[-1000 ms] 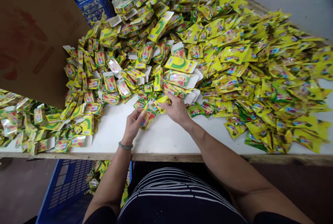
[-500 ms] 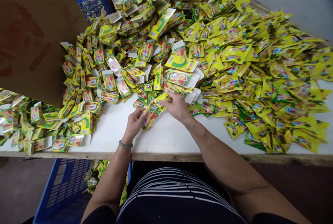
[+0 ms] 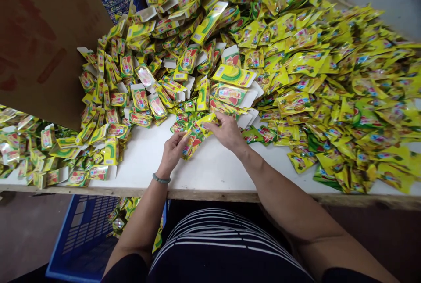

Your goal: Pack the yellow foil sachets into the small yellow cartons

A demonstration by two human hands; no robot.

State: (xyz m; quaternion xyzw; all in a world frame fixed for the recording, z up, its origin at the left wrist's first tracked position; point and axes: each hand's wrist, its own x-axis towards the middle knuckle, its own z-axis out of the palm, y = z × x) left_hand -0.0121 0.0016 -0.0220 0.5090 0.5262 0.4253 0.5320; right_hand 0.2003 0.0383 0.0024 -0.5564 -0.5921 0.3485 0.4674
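Note:
My left hand [image 3: 173, 150], with a beaded bracelet at the wrist, is closed on a small green and yellow carton [image 3: 192, 146] with red fruit pictures. The carton is tilted, its upper end toward my other hand. Between the thumb and fingers of my right hand [image 3: 228, 134] is a yellow sachet [image 3: 207, 121], just above the carton's upper end. Whether sachet and carton touch I cannot tell. Several green sachets [image 3: 180, 124] lie on the white table [image 3: 217, 171] just beyond my hands.
Heaped cartons [image 3: 158, 105], many with flaps up, cover the table's left and middle. A large pile of yellow sachets [image 3: 302, 68] spreads over the right. A big cardboard box [image 3: 49, 50] stands at left. Below the table edge sits a blue crate [image 3: 70, 248] holding packets.
The view has shifted slightly. My right hand has drawn the yellow sachet a little up and away from the carton; my left hand keeps its hold.

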